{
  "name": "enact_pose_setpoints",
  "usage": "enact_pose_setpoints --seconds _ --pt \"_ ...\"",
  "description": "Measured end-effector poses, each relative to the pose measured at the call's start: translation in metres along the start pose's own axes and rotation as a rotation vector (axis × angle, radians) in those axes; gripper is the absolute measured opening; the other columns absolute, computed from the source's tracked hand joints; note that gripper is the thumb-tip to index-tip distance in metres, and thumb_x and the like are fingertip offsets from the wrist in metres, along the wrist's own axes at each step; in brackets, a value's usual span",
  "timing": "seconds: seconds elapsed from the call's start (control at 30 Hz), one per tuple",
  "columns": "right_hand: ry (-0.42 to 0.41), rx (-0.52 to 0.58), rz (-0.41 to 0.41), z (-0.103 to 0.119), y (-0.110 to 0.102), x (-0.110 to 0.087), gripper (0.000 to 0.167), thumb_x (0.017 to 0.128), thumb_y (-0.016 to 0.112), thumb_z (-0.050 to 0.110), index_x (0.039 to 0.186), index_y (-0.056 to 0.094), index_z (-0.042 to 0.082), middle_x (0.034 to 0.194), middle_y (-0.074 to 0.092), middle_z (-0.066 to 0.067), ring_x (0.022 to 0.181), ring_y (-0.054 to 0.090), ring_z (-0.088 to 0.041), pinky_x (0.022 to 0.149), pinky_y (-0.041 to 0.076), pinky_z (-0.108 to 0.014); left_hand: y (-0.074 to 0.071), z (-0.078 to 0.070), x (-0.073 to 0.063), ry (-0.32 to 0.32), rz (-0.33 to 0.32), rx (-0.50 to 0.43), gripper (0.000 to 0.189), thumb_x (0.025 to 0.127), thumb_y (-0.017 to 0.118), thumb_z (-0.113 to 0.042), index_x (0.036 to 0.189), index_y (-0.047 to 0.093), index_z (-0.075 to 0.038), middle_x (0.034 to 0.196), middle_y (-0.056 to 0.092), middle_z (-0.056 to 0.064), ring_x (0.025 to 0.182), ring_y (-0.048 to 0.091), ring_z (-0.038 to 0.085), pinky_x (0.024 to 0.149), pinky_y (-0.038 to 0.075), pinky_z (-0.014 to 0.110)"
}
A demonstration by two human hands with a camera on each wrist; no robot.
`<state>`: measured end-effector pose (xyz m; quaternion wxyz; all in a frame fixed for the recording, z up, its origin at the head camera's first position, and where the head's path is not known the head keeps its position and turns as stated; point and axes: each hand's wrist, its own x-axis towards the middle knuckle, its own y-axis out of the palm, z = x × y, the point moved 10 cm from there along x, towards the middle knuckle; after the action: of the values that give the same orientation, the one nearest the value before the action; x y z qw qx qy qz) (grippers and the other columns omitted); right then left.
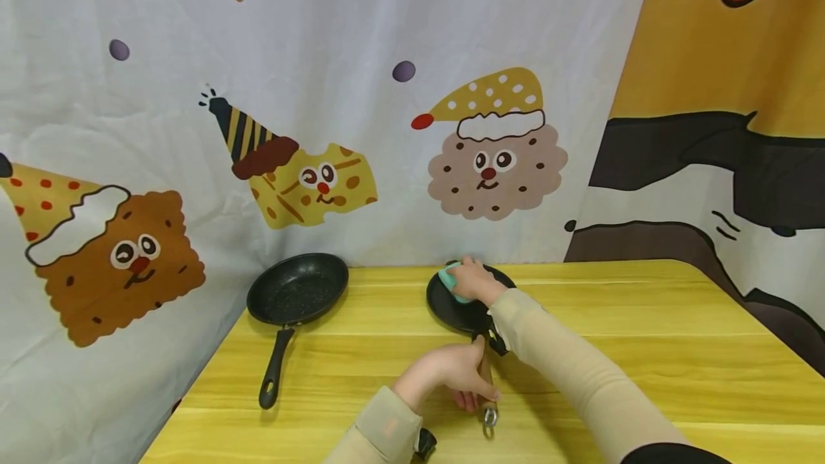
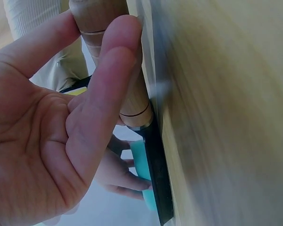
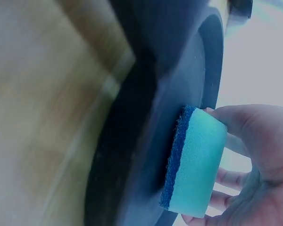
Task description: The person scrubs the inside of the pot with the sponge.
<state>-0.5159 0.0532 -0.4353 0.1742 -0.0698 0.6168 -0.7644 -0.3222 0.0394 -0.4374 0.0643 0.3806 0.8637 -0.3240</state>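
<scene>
A small black pan (image 1: 445,306) with a wooden handle (image 2: 134,101) lies on the table in front of me. My left hand (image 1: 460,367) holds that handle, thumb on one side and fingers on the other, as the left wrist view shows. Over the pan, my right hand (image 1: 475,281) grips a turquoise sponge (image 3: 198,162) between thumb and fingers. The sponge's dark blue scouring side (image 3: 178,157) faces down onto the pan's inner surface. In the head view the right hand covers part of the sponge and pan.
A larger black frying pan (image 1: 299,288) stands at the table's left, its black handle (image 1: 277,371) toward me. The yellow wood-grain table (image 1: 644,335) ends at a cartoon-printed curtain (image 1: 399,163) behind. A small black object (image 1: 425,444) shows by the left sleeve.
</scene>
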Motion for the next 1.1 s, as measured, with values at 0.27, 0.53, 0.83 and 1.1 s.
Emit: enact_pose_setpoints --seconds 0.27,0.53,0.83,1.1 --pt "-0.025 0.017 -0.03 -0.016 -0.012 -0.006 0.049 0.095 0.061 0.017 0.143 0.051 0.011 0.146 0.033 -0.028 0.13 0.031 -0.049 0.098 0.039 -0.056 0.003 -0.003 0.001 0.002 0.011 -0.006 0.098 0.089 0.073 -0.019 0.15 0.003 0.012 0.064 0.067 0.013 0.055 0.066 0.024 0.05 0.055 0.034" --pt "-0.019 0.063 -0.021 -0.031 -0.018 -0.012 0.05 0.094 0.061 0.014 0.141 0.051 0.004 0.145 0.04 -0.026 0.139 0.02 -0.047 0.107 0.03 -0.057 0.004 -0.005 0.003 0.012 0.0 0.008 0.1 0.088 0.074 -0.019 0.15 0.002 0.012 0.063 0.067 0.012 0.054 0.066 0.024 0.05 0.056 0.035" --pt "-0.019 0.068 -0.015 -0.047 -0.023 -0.022 0.051 0.089 0.065 0.013 0.137 0.054 0.001 0.139 0.05 -0.022 0.14 0.019 -0.048 0.107 0.032 -0.056 0.003 -0.005 0.002 0.011 0.003 0.02 0.099 0.089 0.073 -0.02 0.15 0.002 0.013 0.064 0.068 0.012 0.056 0.066 0.025 0.051 0.055 0.035" --pt "0.009 0.153 0.022 -0.053 -0.022 -0.036 0.051 0.09 0.066 0.014 0.139 0.053 0.002 0.145 0.043 -0.024 0.141 0.014 -0.048 0.109 0.029 -0.059 0.002 0.001 0.003 0.014 -0.001 0.001 0.101 0.088 0.074 -0.021 0.149 0.001 0.014 0.065 0.068 0.011 0.056 0.066 0.025 0.051 0.056 0.035"
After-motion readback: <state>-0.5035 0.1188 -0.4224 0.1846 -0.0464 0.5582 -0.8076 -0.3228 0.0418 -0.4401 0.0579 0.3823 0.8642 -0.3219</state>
